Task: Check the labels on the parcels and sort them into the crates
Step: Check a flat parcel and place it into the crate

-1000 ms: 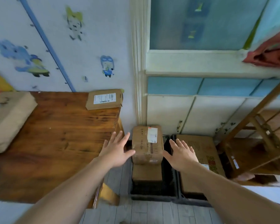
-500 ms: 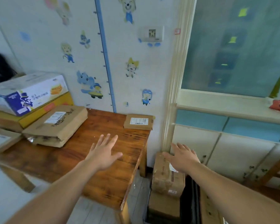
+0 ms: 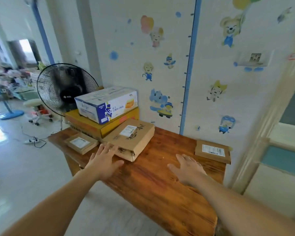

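On the wooden table (image 3: 153, 181) lie three labelled brown parcels: a large one (image 3: 131, 138) in the middle, a small flat one (image 3: 81, 143) at the left end, and a flat one (image 3: 212, 151) at the right by the wall. My left hand (image 3: 104, 160) hovers open with its fingertips at the large parcel's near corner. My right hand (image 3: 187, 167) is open over bare wood, just left of the right parcel. Neither hand holds anything. No crates are in view.
A white and blue carton (image 3: 106, 103) sits on a yellow box (image 3: 99, 123) at the table's back left. A black standing fan (image 3: 63, 87) stands behind them. A power strip and cable (image 3: 32, 140) lie on the floor at left.
The view has swung left, away from the crates on the floor, to the table. Both open hands moved from beside the stacked parcel in the crate to over the tabletop.
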Demonstrator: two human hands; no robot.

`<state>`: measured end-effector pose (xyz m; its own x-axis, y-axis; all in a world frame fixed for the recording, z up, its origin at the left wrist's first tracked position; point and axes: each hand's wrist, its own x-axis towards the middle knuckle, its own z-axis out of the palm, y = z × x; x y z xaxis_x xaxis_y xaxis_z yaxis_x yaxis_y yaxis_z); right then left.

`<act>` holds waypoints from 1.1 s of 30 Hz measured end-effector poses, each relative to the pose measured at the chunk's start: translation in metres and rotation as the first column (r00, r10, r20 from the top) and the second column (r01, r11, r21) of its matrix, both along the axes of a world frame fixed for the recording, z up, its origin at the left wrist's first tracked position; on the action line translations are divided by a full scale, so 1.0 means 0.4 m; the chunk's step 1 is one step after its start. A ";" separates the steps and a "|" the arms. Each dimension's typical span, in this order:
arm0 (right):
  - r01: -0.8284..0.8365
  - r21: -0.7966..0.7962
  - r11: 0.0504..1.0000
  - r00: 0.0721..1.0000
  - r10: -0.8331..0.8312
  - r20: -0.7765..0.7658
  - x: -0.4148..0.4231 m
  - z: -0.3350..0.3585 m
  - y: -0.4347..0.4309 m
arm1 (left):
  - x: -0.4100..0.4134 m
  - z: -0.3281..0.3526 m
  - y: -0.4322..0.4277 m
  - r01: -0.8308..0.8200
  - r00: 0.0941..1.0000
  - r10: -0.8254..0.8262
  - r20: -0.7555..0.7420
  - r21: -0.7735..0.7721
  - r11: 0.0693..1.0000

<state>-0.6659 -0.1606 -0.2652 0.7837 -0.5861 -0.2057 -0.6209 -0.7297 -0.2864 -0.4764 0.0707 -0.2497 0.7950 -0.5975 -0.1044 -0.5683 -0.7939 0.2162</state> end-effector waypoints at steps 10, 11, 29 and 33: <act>-0.133 0.011 0.991 0.990 0.134 -0.048 0.311 -0.045 0.154 | 0.227 -0.054 0.214 -0.146 0.982 0.143 -0.124 -0.016 0.989; -0.138 0.012 0.990 0.989 0.138 -0.052 0.328 -0.050 0.152 | 0.241 -0.059 0.213 -0.149 0.981 0.146 -0.131 -0.018 0.989; -0.099 0.115 0.988 0.995 0.099 0.006 0.771 -0.143 -0.073 | 0.665 -0.103 -0.010 -0.140 0.969 0.159 -0.186 0.112 0.984; -0.011 0.201 0.980 1.000 0.016 -0.026 0.795 -0.193 -0.078 | 0.741 -0.151 -0.068 -0.076 0.968 0.095 -0.234 0.088 0.993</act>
